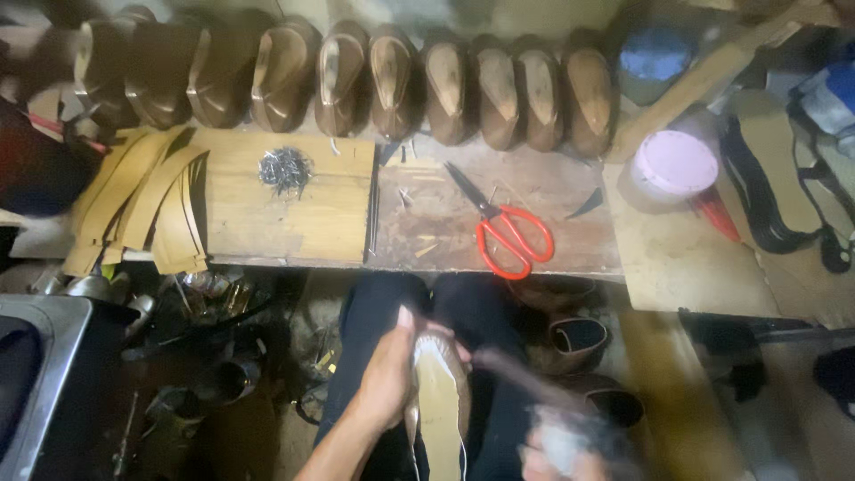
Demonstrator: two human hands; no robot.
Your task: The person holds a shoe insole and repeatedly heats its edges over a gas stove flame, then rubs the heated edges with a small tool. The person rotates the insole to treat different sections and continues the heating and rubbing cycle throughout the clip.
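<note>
Head view: my left hand (387, 374) clamps the tan shoe on its last (441, 405) at 6 o'clock over my lap; my right hand (557, 450), blurred, grips a hammer-like tool (517, 374). I judge I'm tacking; next strike needs aim.

Just one cam here, strapped to the head and looking pretty much straight down. It sits close above the lap, with the wooden workbench (294, 214) stretching across the upper frame beyond the knees.
</note>
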